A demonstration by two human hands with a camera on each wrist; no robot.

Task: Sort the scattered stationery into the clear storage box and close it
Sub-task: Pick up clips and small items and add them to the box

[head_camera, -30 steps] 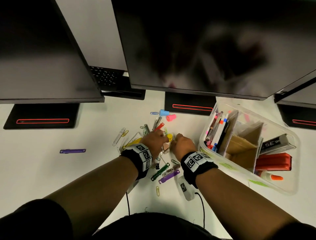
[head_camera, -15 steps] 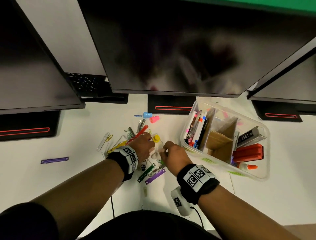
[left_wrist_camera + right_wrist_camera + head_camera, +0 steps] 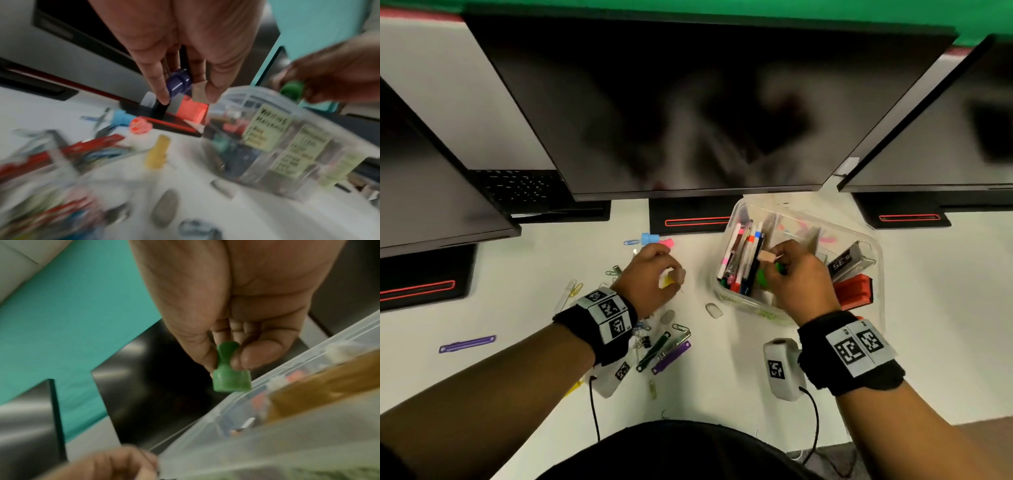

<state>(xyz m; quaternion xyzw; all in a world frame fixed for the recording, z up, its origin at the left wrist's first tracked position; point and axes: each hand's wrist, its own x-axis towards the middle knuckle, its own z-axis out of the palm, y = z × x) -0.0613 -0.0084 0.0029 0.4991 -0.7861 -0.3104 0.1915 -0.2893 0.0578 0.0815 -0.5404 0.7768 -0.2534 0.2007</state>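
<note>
The right hand (image 3: 796, 274) was over the clear box (image 3: 873, 308), thumb and fingers pinching a little green magnet (image 3: 231, 374) by its neck, with a small tan piece (image 3: 767, 255) also sticking out of the fingertips. It hung just above the pen section (image 3: 739, 263) at the left end of the box, so that was the obvious slip-up: let go there and the magnet would have landed among the pens instead of with the small bits, and digging it out means tipping things around.

The left hand (image 3: 654, 277) was over the messy pile (image 3: 654, 342) on the desk (image 3: 482, 394), left of the box. Its fingers were curled in, pinching a dark blue magnet (image 3: 179, 82); there seemed to be a red one (image 3: 189, 108) and a tan scrap right at the fingertips too, but that view was blurry, so I couldn't tell if those were really held. Juggling several at once, 1 could easily drop back into the clips.

Yellow (image 3: 157, 152), pink (image 3: 140, 127) and light blue (image 3: 121, 117) magnets still sat loose on the desk, and I couldn't see a lid anywhere.
</note>
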